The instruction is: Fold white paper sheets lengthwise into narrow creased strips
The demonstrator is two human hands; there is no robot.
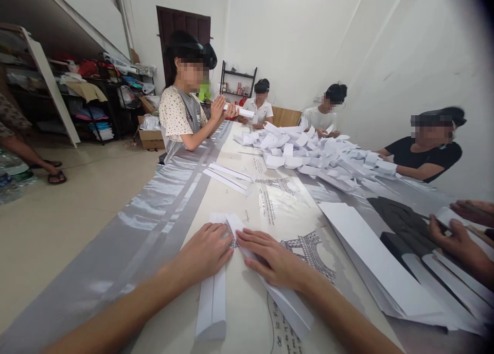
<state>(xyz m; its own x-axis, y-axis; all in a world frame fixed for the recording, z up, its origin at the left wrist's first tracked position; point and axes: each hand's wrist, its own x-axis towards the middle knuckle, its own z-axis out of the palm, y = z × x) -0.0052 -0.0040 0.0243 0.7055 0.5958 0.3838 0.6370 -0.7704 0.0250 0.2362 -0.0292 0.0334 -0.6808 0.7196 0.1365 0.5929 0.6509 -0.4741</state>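
Note:
My left hand (206,251) lies over a folded white paper strip (211,307), which runs toward the near edge of the picture. Its fingers are bent and pressed together on the paper. Just to the right, my right hand (272,253) rests flat, fingers stretched, on a second folded white strip (289,307) that slants down to the right. The two strips come close together at their far ends, between my fingertips. Farther up the table are some more folded strips (227,178).
The printed tablecloth (239,205) covers a long table. A large heap of folded papers (312,151) spreads at the far right, and stacked white sheets (370,256) lie nearer. A person (185,107) at the left holds paper; several others sit around. Another person's hands (459,235) are at the right edge.

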